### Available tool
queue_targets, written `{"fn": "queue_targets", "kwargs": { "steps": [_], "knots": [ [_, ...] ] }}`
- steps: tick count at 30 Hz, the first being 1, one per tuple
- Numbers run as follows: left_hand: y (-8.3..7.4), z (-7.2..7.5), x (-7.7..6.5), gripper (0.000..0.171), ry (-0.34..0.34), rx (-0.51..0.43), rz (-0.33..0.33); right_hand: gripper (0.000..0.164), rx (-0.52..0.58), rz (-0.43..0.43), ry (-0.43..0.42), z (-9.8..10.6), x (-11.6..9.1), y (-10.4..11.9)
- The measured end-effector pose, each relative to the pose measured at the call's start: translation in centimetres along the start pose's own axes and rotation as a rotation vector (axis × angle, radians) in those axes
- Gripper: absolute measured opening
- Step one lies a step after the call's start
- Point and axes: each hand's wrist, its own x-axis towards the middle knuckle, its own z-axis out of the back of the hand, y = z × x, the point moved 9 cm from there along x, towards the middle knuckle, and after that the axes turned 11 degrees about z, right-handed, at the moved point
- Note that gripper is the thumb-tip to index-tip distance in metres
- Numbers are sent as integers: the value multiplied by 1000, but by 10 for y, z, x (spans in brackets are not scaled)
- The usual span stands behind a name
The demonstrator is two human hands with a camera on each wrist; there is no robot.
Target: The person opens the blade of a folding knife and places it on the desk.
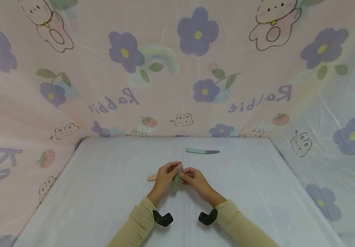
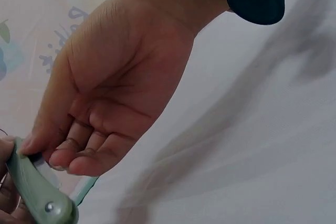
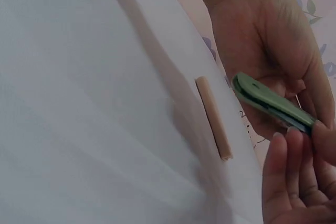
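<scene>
Left grip and right grip both had the folding knife pinched, seemingly light, stiff, perhaps slick, safest by its handle, off the blade beside the right grip!

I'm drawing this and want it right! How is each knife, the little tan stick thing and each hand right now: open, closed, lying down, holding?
Green folding knife: held up, blade not fully out, some metal showing
Mint-handled knife: lying down, blade out
Tan stick: lying on the table, no blade showing
Left hand: holding the green knife
Right hand: pinching the green knife
</scene>
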Motion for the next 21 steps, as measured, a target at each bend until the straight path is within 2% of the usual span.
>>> {"fn": "queue_targets", "kwargs": {
  "steps": [5,9,17,21],
  "knots": [
    [3,1,0,43,7,7,2,18,-2,27,3,-5,-5,15],
    [4,1,1,44,17,3,6,17,0,24,-9,-5,-7,18],
    [8,3,2,45,19,-24,22,20,28,10,-12,7,-2,-11],
    [9,4,2,44,31,-42,28,23,24,13,-21,10,-2,-13]
  ]
}}
